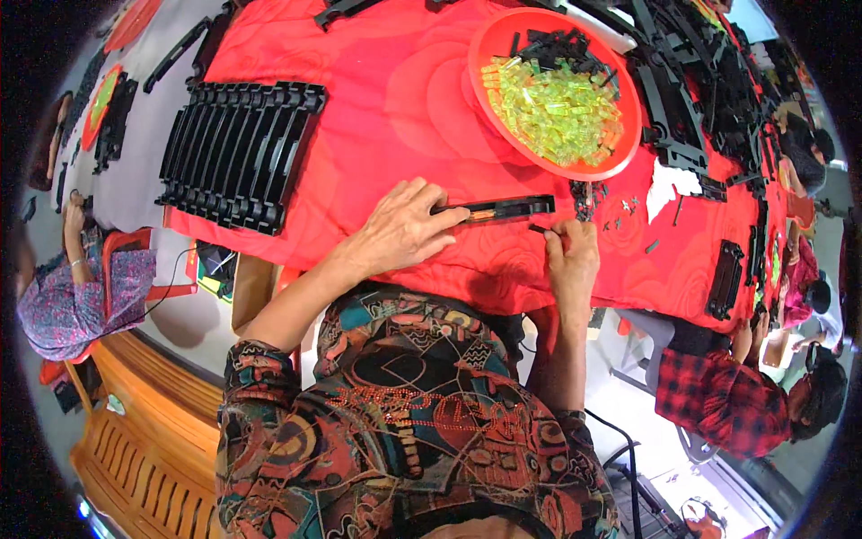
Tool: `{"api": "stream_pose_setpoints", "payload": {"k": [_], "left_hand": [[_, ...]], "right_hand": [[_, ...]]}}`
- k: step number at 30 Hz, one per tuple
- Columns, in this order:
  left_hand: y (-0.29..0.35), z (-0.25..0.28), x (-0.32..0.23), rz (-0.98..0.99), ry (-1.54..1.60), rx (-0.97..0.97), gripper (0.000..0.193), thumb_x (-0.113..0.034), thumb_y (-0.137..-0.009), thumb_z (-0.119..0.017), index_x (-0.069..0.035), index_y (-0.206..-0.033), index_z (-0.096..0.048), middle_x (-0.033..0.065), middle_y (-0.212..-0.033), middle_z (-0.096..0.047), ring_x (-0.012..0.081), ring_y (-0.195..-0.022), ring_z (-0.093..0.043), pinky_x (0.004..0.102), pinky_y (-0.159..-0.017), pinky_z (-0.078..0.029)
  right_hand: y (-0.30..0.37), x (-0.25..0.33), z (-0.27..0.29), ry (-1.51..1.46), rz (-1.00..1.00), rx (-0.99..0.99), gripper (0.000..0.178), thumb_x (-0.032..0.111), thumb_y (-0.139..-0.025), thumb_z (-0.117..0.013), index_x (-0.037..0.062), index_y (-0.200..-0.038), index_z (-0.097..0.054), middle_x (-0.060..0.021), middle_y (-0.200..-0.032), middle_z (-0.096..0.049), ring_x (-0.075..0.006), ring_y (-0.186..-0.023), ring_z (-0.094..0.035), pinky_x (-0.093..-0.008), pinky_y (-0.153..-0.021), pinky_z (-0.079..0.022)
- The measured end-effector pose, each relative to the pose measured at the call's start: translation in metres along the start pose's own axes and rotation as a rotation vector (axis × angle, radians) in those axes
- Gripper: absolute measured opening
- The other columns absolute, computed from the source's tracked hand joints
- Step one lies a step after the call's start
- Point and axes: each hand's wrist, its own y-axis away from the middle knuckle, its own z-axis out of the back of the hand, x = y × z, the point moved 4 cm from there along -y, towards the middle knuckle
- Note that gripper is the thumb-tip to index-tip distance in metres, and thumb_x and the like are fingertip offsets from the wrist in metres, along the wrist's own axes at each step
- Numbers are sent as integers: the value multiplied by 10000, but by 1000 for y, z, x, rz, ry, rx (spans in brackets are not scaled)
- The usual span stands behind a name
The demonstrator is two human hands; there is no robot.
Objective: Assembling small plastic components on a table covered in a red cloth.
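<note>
A long, narrow black plastic part (523, 207) lies on the red cloth in front of me. My left hand (400, 225) holds its left end, thumb and fingers closed around it, and a thin copper-coloured strip shows inside the channel beside the fingertips. Just below the part's right end, my right hand (572, 256) pinches a small dark piece (537, 229) between thumb and fingers. To the left, several matching black parts (238, 153) stand side by side in a neat row. Small dark and metallic bits (615, 222) lie scattered beyond my right hand.
An orange-red bowl (632, 135) holds clear yellow-green pieces (561, 112) and small black pieces. White crumpled paper (669, 187) lies right of it. Black parts (705, 81) pile up at the far right. Other people sit at both sides; a wooden bench (148, 431) stands at lower left.
</note>
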Motion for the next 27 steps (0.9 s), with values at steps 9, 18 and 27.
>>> {"api": "stream_pose_setpoints", "payload": {"k": [9, 18, 27], "left_hand": [[14, 29, -35, 110, 213, -290, 213, -79, -698, -735, -3, -877, -647, 116, -838, -612, 271, -750, -595, 363, -668, -481], [29, -3, -46, 458, 759, -54, 118, -53, -789, -695, -19, -826, -588, 48, -702, -560, 141, -622, -548, 280, -566, -427], [31, -14, -41, 542, 811, -204, 104, -76, -816, -680, -18, -842, -597, 11, -676, -517, 84, -603, -472, 254, -544, -398]], "right_hand": [[18, 38, 24, -307, 78, 301, 77, 42, -806, -634, -8, -843, -589, -145, -808, -592, -292, -717, -594, -359, -643, -468], [31, 67, -1, -694, 4, 457, 97, 48, -822, -653, 19, -897, -600, -48, -754, -573, -135, -656, -537, -265, -582, -426], [36, 57, -21, -1067, -382, 364, 50, 46, -851, -639, 20, -892, -628, 56, -725, -550, -10, -629, -449, -168, -544, -338]]}}
